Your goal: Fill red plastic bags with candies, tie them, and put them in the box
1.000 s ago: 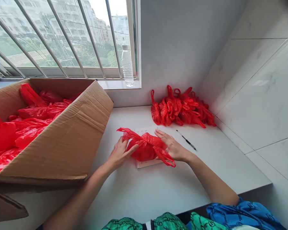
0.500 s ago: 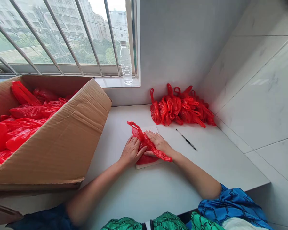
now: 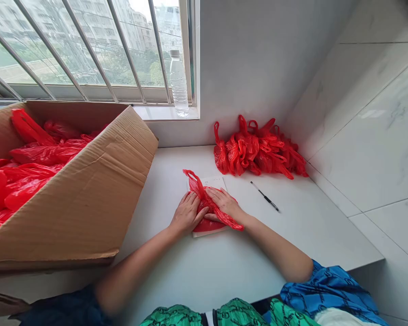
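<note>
A red plastic bag (image 3: 209,210) lies bunched on a white paper pad (image 3: 215,183) in the middle of the white counter (image 3: 224,267). My left hand (image 3: 186,213) lies flat on the bag's left side, fingers stretched out. My right hand (image 3: 224,203) presses on its right side, fingers spread, with one bag handle trailing under the wrist. The other handle sticks up toward the far left.
A large open cardboard box (image 3: 88,190) full of red bags stands at the left. A heap of folded red bags (image 3: 258,151) lies against the back wall, with a black pen (image 3: 265,197) in front of it. A water bottle (image 3: 178,83) stands on the windowsill. Tiled wall at right.
A second ago the bag was puffed up and held loosely between my hands; both hands have since moved together and pressed it flat onto the pad. Little has changed in the last half second.
</note>
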Motion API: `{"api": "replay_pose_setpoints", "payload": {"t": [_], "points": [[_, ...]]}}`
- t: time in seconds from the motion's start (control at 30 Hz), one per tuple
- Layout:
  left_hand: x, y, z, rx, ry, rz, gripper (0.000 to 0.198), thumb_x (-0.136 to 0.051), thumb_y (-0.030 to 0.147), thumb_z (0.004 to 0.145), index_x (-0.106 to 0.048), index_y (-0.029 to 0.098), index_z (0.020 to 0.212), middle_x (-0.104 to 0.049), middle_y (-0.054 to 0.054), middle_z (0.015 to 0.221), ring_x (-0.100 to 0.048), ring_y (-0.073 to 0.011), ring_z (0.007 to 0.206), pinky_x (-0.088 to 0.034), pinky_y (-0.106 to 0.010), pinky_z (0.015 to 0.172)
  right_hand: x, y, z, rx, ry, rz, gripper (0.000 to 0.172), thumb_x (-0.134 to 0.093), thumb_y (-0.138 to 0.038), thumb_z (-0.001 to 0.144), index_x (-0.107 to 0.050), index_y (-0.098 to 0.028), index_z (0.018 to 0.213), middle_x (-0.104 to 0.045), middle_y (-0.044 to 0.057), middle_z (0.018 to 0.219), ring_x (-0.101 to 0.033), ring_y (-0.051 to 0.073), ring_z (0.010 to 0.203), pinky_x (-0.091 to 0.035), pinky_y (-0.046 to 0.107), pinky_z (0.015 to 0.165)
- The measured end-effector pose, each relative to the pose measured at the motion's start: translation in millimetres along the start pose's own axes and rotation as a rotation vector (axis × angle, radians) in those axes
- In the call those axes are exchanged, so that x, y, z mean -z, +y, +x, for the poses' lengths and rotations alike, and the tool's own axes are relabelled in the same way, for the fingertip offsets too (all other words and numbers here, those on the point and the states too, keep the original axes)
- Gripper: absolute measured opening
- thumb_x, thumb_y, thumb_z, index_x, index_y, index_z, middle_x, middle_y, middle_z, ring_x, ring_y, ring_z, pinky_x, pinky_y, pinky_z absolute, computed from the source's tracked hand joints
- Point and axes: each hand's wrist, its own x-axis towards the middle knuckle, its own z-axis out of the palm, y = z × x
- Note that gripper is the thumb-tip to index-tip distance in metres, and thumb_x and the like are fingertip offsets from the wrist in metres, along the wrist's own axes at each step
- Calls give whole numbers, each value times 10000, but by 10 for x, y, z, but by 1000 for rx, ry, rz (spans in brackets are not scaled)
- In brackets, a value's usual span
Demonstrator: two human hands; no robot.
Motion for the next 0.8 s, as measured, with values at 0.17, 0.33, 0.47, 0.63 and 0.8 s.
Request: {"api": "replay_pose_setpoints", "payload": {"t": [0.17, 0.33, 0.47, 0.63, 0.8], "points": [[-19, -13, -3, -6, 22, -6, 376, -436, 453, 987, -618, 157, 1132, -652, -139, 1155, -561, -294, 1178, -300, -526, 1163, -19, 14, 3, 8, -1, -12, 841, -547, -629, 898, -300, -158, 1550, -392, 151, 1561, -345, 279, 1460, -204, 533, 1224], [-22, -13, 2, -5, 32, -23, 351, -451, 447, 983, -608, 175, 1140, -653, -124, 1133, -561, -287, 1164, -305, -520, 1157, -37, 6, 5, 9, -5, -34, 864, -554, -636, 892, -288, -146, 1552, -396, 157, 1558, -331, 285, 1465, -209, 537, 1220], [7, -12, -1, 1, 39, -69, 305, -460, 441, 980, -632, 194, 1033, -654, -103, 1072, -569, -277, 1131, -342, -501, 1126, -44, 1, -2, 7, 21, -46, 830, -585, -594, 888, -307, -170, 1546, -436, 157, 1531, -361, 280, 1447, -215, 535, 1216], [115, 34, -100, 44, 196, -242, 273, -556, 441, 933, -674, 217, 1032, -650, -110, 1179, -550, -289, 1174, -386, -501, 1080, 100, -43, -39, 43, 145, 172, 564, -657, -515, 859, -558, -236, 1339, -604, 124, 1359, -538, 273, 1289, -298, 549, 1162], [424, 267, -301, 136, 132, -436, 348, -493, 495, 954, -695, 212, 942, -699, -86, 957, -629, -244, 922, -498, -398, 880, 353, -239, -147, -30, 109, 604, 254, -619, -473, 902, -666, -235, 827, -682, 19, 804, -630, 207, 825, -462, 453, 973]]}}
